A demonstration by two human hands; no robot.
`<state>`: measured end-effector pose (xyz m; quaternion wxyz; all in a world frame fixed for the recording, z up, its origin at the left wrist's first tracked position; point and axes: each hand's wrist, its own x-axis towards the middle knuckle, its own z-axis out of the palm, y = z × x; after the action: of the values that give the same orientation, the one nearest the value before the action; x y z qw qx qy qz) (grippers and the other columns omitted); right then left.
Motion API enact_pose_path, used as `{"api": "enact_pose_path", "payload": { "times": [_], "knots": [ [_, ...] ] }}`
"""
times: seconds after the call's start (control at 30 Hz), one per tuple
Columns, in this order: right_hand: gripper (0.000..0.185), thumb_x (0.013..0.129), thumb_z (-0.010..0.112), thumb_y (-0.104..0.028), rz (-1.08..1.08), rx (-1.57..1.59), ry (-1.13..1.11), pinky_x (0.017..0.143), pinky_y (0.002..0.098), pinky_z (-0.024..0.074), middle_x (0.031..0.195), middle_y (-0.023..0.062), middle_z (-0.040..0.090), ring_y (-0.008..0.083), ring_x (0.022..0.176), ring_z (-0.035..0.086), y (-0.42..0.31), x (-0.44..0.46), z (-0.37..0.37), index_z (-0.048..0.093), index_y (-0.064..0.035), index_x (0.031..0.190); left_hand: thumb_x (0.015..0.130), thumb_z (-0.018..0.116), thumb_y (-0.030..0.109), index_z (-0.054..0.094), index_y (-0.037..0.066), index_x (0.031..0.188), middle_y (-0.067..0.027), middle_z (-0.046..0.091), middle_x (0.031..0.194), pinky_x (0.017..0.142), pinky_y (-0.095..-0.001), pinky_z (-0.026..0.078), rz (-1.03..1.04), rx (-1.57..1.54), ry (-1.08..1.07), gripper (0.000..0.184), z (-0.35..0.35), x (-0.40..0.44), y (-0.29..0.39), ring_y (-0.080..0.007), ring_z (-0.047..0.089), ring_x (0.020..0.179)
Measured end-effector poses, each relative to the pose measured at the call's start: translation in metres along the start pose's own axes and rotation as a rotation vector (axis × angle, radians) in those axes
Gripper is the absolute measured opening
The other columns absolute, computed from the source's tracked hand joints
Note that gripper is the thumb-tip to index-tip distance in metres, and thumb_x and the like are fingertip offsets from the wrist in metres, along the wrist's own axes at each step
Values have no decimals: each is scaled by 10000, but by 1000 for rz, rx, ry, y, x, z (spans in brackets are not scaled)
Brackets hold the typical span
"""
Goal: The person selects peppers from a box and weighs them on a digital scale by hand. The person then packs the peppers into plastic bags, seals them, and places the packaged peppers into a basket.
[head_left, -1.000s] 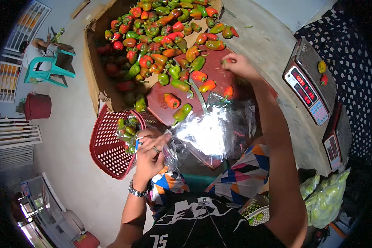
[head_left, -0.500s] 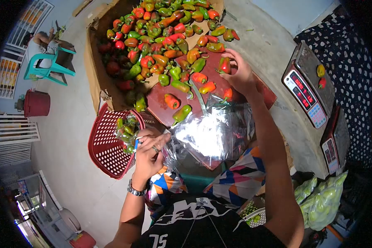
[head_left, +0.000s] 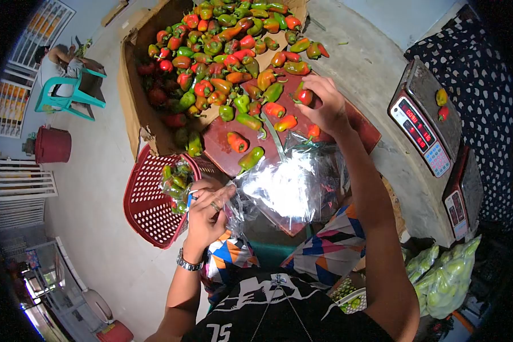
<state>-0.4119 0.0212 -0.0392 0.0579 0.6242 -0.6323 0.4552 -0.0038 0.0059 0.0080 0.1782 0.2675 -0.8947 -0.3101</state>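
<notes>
A red-green pepper (head_left: 305, 97) is pinched in my right hand (head_left: 328, 105), just above the dark red board (head_left: 215, 139). My left hand (head_left: 207, 212) is closed on a clear plastic bag (head_left: 239, 212), near the board's front corner. Shiny clear plastic (head_left: 288, 185) lies spread over the front of the board. Several loose peppers rest behind it, among them a green one (head_left: 251, 158) and an orange one (head_left: 285, 123). A knife (head_left: 275, 137) lies between them, partly under the plastic.
A cardboard box (head_left: 132, 97) full of peppers stands at the back left. Below it is a red basket (head_left: 154, 199) with bagged peppers (head_left: 175, 181). To the right, a scale (head_left: 416, 134) carries two peppers. A person (head_left: 62, 64) sits by a green chair (head_left: 68, 97).
My right hand has closed around the pepper and lifted it slightly left, tilting it. The left hand has stayed with the bag. The scale's display reading has changed.
</notes>
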Motion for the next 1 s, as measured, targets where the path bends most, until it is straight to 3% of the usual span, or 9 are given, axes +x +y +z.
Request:
{"api": "enact_pose_path", "payload": {
  "times": [0.07, 0.17, 0.37, 0.57, 0.67, 0.73, 0.8, 0.9, 1.0],
  "knots": [
    [429, 727, 868, -45, 37, 65, -26, 974, 440, 538, 1178, 180, 691, 360, 1131, 656, -3, 0, -3, 634, -44, 1088, 712, 579, -44, 723, 95, 1285, -134, 731, 1263, 1027, -399, 500, -9, -12, 4, 607, 1, 0, 1, -307, 699, 1041],
    [296, 946, 727, -244, 874, 1105, -92, 946, 436, 524, 1174, 213, 696, 343, 1101, 658, 4, -6, 7, 636, 0, 1086, 705, 574, -63, 726, 90, 1281, -136, 734, 1258, 1021, -395, 506, -19, -17, 4, 615, 1, 1, 2, -307, 702, 1046],
    [539, 1097, 340, -423, 915, 1591, -156, 908, 400, 471, 1118, 223, 671, 299, 1004, 638, -13, -1, -10, 601, 45, 1160, 696, 568, -80, 728, 84, 1277, -135, 737, 1251, 1017, -392, 511, -5, -5, -1, 625, 0, 3, 5, -308, 703, 1047],
    [484, 1102, 392, -426, 857, 1752, -151, 865, 385, 485, 1131, 216, 666, 285, 984, 629, 7, -13, -8, 582, -4, 1246, 703, 587, -55, 733, 78, 1255, -141, 734, 1255, 1026, -396, 506, 11, -4, -4, 587, 1, 4, 5, -319, 705, 1056],
    [470, 1097, 449, -421, 939, 1546, -92, 822, 364, 504, 1076, 172, 657, 267, 928, 636, 12, -15, -30, 580, 8, 1237, 711, 600, -46, 737, 67, 1230, -140, 734, 1257, 1033, -400, 501, 7, -12, -4, 548, 4, 2, 1, -325, 706, 1073],
    [447, 1064, 555, -400, 539, 856, -40, 789, 333, 516, 1068, 158, 653, 241, 897, 649, 31, -32, -58, 576, 7, 1246, 715, 611, -45, 741, 53, 1198, -130, 737, 1258, 1046, -400, 489, 15, -6, -1, 510, 5, 5, 5, -319, 707, 1099],
    [495, 947, 772, -332, 1136, 801, 256, 749, 276, 529, 1010, 113, 659, 188, 865, 674, 33, -27, -99, 602, 2, 1270, 707, 615, -53, 742, 49, 1190, -124, 739, 1258, 1059, -399, 474, 15, -12, 2, 509, 7, 4, 2, -312, 709, 1102],
    [570, 814, 879, -402, 920, -242, 318, 848, 351, 576, 998, 119, 748, 219, 940, 732, 104, -66, -174, 689, 0, 1170, 708, 616, -56, 742, 54, 1196, -123, 739, 1257, 1059, -400, 471, 4, 7, -18, 516, 6, 4, 3, -308, 707, 1103],
    [680, 726, 901, -500, 1043, -711, 533, 949, 420, 548, 1072, 202, 754, 340, 1032, 729, 111, -75, -238, 671, -3, 1128, 711, 615, -56, 740, 64, 1208, -123, 739, 1254, 1058, -404, 472, -14, 24, -15, 526, 7, 5, 5, -309, 705, 1104]
  ]
}}
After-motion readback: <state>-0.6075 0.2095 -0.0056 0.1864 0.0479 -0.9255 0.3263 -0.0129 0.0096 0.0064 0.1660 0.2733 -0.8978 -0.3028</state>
